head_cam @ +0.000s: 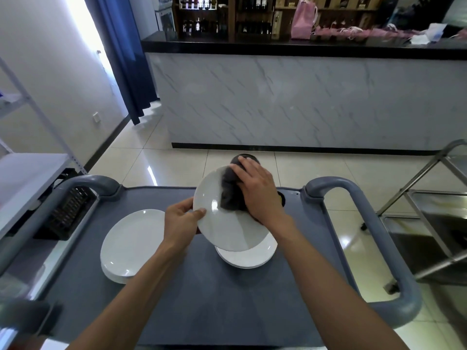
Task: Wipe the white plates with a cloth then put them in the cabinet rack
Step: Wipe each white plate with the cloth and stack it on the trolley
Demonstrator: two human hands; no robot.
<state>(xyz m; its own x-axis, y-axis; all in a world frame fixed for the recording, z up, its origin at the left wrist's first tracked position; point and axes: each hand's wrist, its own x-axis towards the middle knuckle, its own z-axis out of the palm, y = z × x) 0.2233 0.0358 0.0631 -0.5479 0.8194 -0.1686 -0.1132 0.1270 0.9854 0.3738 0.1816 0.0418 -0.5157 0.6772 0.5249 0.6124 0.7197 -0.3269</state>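
Forearms come in low at 6 o'clock over the grey cart (252, 299). Left to right: a stack of white plates (131, 238) sits at 9 o'clock on the cart top, untouched. The left hand (183, 221) pinches the rim of the lifted plate (227, 223), thumb on the face, fingers curled behind (edge grip only). The plate is tilted, held above a second stack (250, 256) at centre. The right hand (255, 188) presses the dark cloth (232, 193) onto the plate's upper half at 12 o'clock, fingers spread and bent over the wad, gripping it.

Handling, my read: glazed ceramic, stiff, fairly heavy for a one-hand rim pinch, slick if damp, and it will chip or shatter on the stack below. Best to hold at the rim with fingers well under the back and to wipe toward the supporting hand. The cloth is soft and bunches. Metal rack frame (429, 198) at 3 o'clock; cabinet rack not identifiable.
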